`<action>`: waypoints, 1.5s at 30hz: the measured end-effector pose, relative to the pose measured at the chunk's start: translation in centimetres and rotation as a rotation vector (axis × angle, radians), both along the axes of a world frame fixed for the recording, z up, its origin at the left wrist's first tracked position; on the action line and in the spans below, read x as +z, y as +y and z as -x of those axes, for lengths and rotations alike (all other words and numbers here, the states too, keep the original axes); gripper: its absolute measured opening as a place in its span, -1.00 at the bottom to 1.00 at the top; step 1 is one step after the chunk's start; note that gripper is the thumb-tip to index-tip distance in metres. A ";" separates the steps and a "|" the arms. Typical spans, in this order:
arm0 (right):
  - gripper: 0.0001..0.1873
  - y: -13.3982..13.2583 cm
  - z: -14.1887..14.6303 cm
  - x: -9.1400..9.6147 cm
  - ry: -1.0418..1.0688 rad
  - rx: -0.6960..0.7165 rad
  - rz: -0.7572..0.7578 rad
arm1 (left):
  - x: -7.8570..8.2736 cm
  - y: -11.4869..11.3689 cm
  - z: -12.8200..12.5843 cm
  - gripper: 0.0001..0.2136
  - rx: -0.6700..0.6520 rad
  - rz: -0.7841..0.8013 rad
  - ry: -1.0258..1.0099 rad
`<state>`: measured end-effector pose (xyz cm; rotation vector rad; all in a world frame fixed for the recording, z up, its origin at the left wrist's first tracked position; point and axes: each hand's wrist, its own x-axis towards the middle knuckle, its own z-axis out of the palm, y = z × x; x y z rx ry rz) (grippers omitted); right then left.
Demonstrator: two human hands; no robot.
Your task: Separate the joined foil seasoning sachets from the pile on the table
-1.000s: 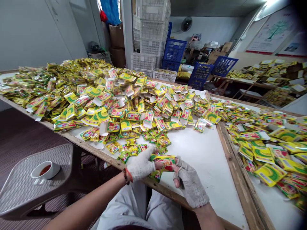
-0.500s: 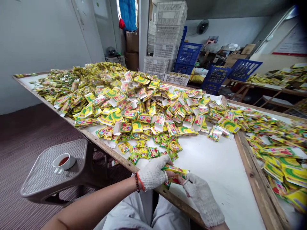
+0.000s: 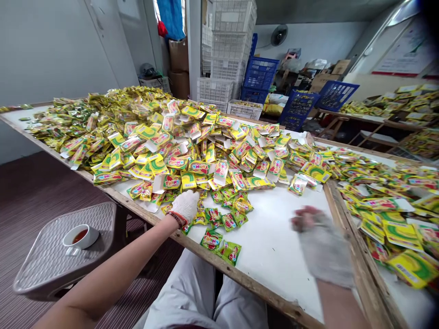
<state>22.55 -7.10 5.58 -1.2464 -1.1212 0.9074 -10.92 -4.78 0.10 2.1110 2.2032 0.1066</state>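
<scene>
My left hand (image 3: 185, 206), in a white fingerless-looking knit glove, reaches down among the small candy packets (image 3: 242, 204) at the front of the heap. Its fingers are hidden, so what it touches beneath cannot be made out. My right hand (image 3: 324, 237), also gloved, is smeared by motion over the white tabletop (image 3: 274, 256), left of the wooden divider (image 3: 356, 246). Between the hands, two green packets (image 3: 229, 252) lie close to the table's front edge. Yellow-and-green cardboard boxes (image 3: 171, 181), several with white flaps open, are heaped behind the packets.
Past the divider, more yellow boxes (image 3: 408, 269) are spread on the right. A brown stool (image 3: 37, 260) at the left carries a white cup (image 3: 82, 237) of reddish-brown drink. White crates (image 3: 233, 45) and blue crates (image 3: 262, 73) are stacked behind the table.
My hands have come apart; the box they held between them is no longer in them. The left went up-left to the packets, the right swung right. The view turned slightly right.
</scene>
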 end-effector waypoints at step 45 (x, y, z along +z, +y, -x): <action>-0.58 -1.6 7.2 -6.7 0.018 0.185 0.243 | 2.8 3.8 -5.7 -0.75 -0.324 -0.383 -0.449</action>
